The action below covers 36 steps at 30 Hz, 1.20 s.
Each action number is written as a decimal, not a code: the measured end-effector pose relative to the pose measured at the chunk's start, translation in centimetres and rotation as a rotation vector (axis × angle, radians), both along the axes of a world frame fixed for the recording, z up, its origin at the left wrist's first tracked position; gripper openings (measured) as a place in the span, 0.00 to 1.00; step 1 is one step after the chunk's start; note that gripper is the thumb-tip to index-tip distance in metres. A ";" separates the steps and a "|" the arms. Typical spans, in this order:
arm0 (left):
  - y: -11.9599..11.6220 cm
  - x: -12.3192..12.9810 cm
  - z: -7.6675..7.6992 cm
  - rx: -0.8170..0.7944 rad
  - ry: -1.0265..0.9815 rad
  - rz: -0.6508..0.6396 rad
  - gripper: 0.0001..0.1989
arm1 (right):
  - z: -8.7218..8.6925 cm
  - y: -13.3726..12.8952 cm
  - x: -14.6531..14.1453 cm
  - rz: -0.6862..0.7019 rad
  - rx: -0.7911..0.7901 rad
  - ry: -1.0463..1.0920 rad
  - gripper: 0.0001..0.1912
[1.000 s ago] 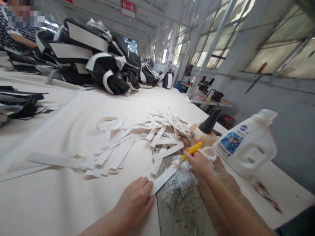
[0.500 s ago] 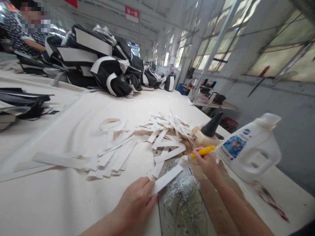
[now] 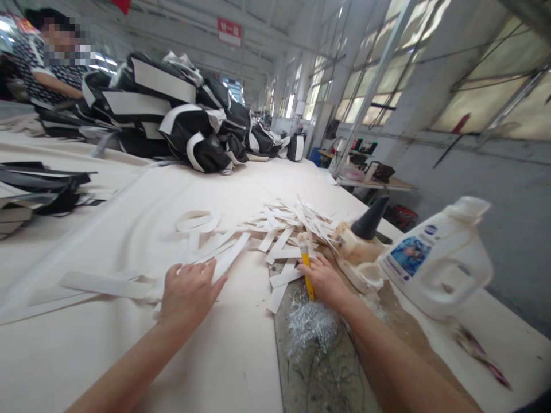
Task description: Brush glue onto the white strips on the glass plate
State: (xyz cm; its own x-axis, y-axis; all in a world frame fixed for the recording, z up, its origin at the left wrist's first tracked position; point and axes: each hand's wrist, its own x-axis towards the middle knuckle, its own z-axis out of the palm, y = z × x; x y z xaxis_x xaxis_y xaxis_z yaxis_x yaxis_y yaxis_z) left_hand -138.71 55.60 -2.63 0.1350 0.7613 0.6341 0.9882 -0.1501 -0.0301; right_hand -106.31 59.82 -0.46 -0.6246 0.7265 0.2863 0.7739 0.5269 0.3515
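Note:
My left hand lies over a layered stack of white strips, its thumb apart from the fingers. The stack's near part is hidden under it. A brush with a yellow handle is in my right hand, its pale bristles pointing up and away from me. That hand is beside a loose heap of white strips, some of which overlap the far end of a grey board. Wet, whitish glue-like stuff is smeared on the board below the brush.
Right of the board are a cut-down plastic container with a black cone and a white jug. Black-and-white sewn pieces are piled at the back. A person stands far left. Dark scraps lie at left.
My left hand has moved left from the board to the strip stack. The strip it held has left the glued patch. My right hand has moved left, turning the brush bristles-up.

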 end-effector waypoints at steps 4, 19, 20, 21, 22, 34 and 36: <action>-0.2 1.0 -0.9 -0.007 -0.007 -0.041 0.18 | 0.6 -0.5 -0.5 0.033 -0.010 -0.051 0.13; -1.9 4.6 -4.2 -0.089 -0.238 -0.580 0.15 | 0.2 -0.2 -1.0 0.010 -0.035 -0.092 0.10; -1.8 4.4 -4.2 -0.076 -0.249 -0.588 0.15 | 0.3 -0.3 -1.1 0.015 -0.023 -0.094 0.09; -1.7 4.3 -4.2 -0.063 -0.264 -0.592 0.15 | 0.5 -0.3 -1.1 0.020 -0.011 -0.095 0.07; -1.6 4.1 -4.2 -0.051 -0.283 -0.595 0.15 | 0.6 -0.5 -1.1 0.022 0.004 -0.093 0.07; -4.5 7.6 -2.0 -0.515 -0.538 -0.582 0.14 | -0.3 -8.3 -0.4 0.208 -0.058 0.006 0.07; -4.5 8.3 -2.3 -0.484 -0.490 -0.620 0.11 | -0.1 -9.2 0.5 0.193 -0.080 0.124 0.10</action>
State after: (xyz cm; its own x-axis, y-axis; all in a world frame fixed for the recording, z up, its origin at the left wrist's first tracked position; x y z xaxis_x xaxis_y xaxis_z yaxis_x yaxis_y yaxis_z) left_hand -130.37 51.07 -4.96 0.4078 0.8393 0.3596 0.6125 -0.5435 0.5740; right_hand -105.76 50.64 -0.57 -0.7177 0.6206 0.3159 0.6909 0.6913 0.2118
